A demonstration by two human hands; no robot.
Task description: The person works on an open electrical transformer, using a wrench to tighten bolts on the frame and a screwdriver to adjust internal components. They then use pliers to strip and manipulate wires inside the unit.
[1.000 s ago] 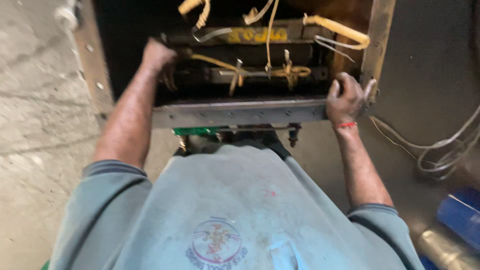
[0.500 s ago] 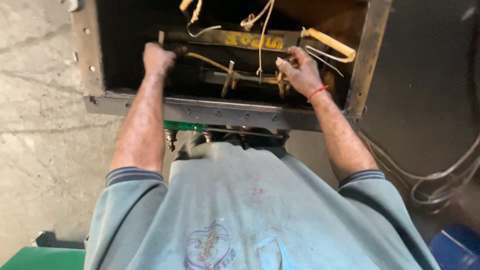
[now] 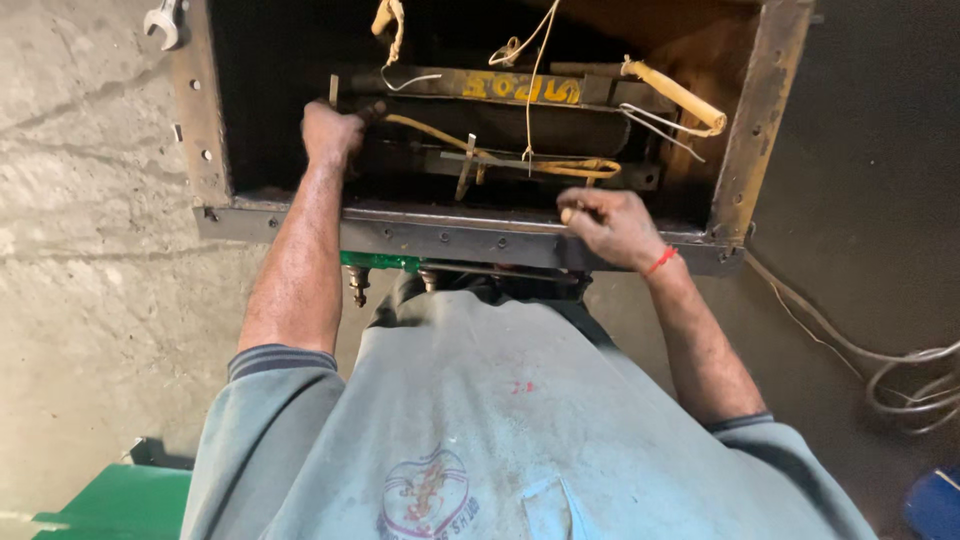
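We cannot see our left hand's [image 3: 330, 130] fingertips in the dark box [image 3: 215, 150]. The spanner [image 3: 165, 20] is cut off at the top edge.

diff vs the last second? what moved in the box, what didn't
The right hand let go of the box's front rim at the right end, reached in to the yellowed wires half a second ago, then came back to the rim, nearer the middle, fingers curled. The left hand stayed gripping the left end of the part inside the box. Wires and spanner lie unchanged.
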